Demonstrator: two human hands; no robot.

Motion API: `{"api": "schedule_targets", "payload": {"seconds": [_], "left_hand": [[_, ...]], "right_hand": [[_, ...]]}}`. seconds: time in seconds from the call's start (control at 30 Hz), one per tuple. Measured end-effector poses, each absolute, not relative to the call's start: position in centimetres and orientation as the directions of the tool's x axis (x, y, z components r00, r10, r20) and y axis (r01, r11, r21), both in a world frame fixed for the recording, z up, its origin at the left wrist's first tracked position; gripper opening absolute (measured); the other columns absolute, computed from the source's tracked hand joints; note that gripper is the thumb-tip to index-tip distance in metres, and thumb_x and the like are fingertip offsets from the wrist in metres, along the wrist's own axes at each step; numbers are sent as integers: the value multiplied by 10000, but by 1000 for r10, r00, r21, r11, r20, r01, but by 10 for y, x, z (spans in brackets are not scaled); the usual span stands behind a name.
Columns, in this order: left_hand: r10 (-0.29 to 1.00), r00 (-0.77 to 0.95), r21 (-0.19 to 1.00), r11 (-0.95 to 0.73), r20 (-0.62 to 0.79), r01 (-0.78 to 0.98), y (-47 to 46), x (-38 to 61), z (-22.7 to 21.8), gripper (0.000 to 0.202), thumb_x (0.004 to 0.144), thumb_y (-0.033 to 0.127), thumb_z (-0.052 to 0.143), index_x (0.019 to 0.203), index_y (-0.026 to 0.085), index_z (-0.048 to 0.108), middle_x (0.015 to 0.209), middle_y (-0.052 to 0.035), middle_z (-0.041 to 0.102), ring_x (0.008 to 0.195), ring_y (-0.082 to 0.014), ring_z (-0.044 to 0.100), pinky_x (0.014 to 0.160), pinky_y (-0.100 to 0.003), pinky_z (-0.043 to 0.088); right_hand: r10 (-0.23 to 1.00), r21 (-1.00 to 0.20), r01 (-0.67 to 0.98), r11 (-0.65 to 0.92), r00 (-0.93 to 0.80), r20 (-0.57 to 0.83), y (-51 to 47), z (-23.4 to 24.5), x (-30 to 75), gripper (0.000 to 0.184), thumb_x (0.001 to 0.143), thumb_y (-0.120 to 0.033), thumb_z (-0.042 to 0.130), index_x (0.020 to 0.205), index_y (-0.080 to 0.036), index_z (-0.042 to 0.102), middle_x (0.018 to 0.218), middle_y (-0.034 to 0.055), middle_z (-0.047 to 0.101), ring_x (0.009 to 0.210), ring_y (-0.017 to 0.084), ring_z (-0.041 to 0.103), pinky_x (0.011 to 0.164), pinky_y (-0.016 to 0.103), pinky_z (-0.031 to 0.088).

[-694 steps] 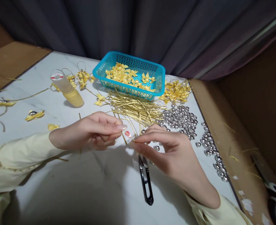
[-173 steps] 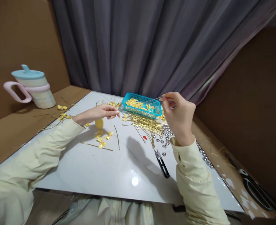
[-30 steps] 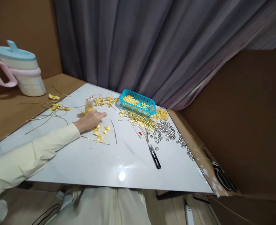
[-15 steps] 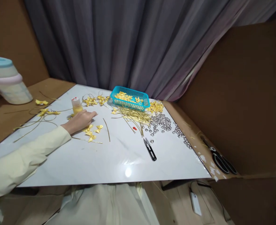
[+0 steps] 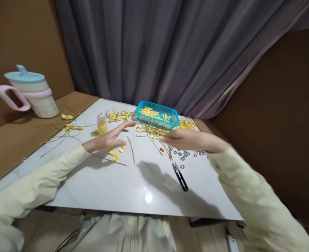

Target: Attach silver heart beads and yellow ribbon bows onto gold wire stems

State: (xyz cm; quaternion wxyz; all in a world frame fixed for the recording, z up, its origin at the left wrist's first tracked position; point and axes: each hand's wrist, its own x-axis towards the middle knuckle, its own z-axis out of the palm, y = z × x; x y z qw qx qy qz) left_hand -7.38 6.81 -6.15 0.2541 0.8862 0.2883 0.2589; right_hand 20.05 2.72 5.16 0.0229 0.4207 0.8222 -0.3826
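Observation:
My left hand point(image 5: 111, 137) is open over the left half of the table, thumb held apart from the stretched fingers. Several small yellow ribbon bows point(image 5: 115, 157) lie just under and in front of it. Behind that hand stands a small bottle with yellow contents point(image 5: 102, 126) and a clear cap. My right hand point(image 5: 183, 139) reaches in from the right with its fingers stretched leftward, over a pile of gold cords point(image 5: 154, 131). I see nothing held in it, though the fingertips are a little blurred. Black thread snips point(image 5: 180, 177) lie below it.
A blue basket point(image 5: 176, 123) of yellow bows stands at the back, with more bows point(image 5: 187, 123) beside it. Silver heart-shaped beads point(image 5: 182, 159) are scattered under my right arm. A tumbler with a pink handle point(image 5: 42, 96) stands at the left. A red piece point(image 5: 162, 149) lies near the cords.
My right hand has come into view from the right, over the gold cords. My left hand has opened and lifted away from the bows. The view has shifted left.

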Motion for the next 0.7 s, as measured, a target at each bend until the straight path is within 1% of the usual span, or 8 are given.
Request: {"api": "schedule_targets", "payload": {"seconds": [0.03,0.1,0.2,0.33,0.4,0.47,0.6,0.7], "left_hand": [[622,703,730,-648,344,216,63,-70,-53,664,868,313,429,1469,211,167,1584,-106,204,1427,-249,270,1089,-397,375],[625,699,844,-533,348,57,52,-61,-37,628,902,365,438,1470,256,194,1595,-80,182,1442,-258,235,1085,-403,378],[694,692,855,-469,199,224,38,-54,-21,520,944,446,438,1406,225,349,1473,-106,425,1315,-264,438,1006,-359,429],[768,631,728,-495,112,474,33,-61,-28,456,948,529,407,1177,160,548,1012,-79,692,871,-212,643,715,-277,465],[783,617,682,-497,86,536,35,-66,-38,436,957,519,376,976,156,617,752,-33,665,635,-162,590,561,-247,394],[771,632,666,-514,82,541,38,-71,-46,448,958,485,368,780,159,619,592,4,576,516,-123,497,502,-234,329],[768,630,666,-531,117,523,48,-83,-52,441,933,448,393,616,170,521,511,36,459,489,-101,416,519,-227,316],[797,586,650,-522,143,552,59,-94,-51,412,923,430,403,603,180,471,522,36,448,515,-111,427,571,-241,344]], "right_hand": [[608,-543,743,391,-651,-454,47,46,172,438,951,-331,493,543,-173,457,496,-29,429,441,81,338,448,272,237],[452,-479,749,458,-660,-600,73,34,123,431,913,-325,574,527,-162,473,467,-32,446,425,76,363,448,254,270],[288,-493,716,495,-670,-684,82,18,82,407,919,-300,576,553,-161,463,448,-61,424,401,62,363,428,225,282],[146,-550,682,483,-682,-717,83,4,80,398,884,-385,623,586,-161,483,395,-97,368,354,54,329,390,211,270],[134,-594,671,445,-705,-696,86,0,88,412,847,-455,648,602,-156,507,388,-105,352,354,51,325,381,207,267],[164,-647,662,379,-736,-657,89,0,98,417,804,-502,676,635,-151,527,400,-110,349,364,46,317,379,199,261],[319,-757,628,184,-766,-558,92,5,125,375,764,-479,723,721,-155,538,441,-116,348,392,37,280,376,183,212],[412,-823,565,53,-763,-498,91,10,150,304,824,-411,684,752,-140,567,456,-121,297,399,36,234,382,190,181]]}}
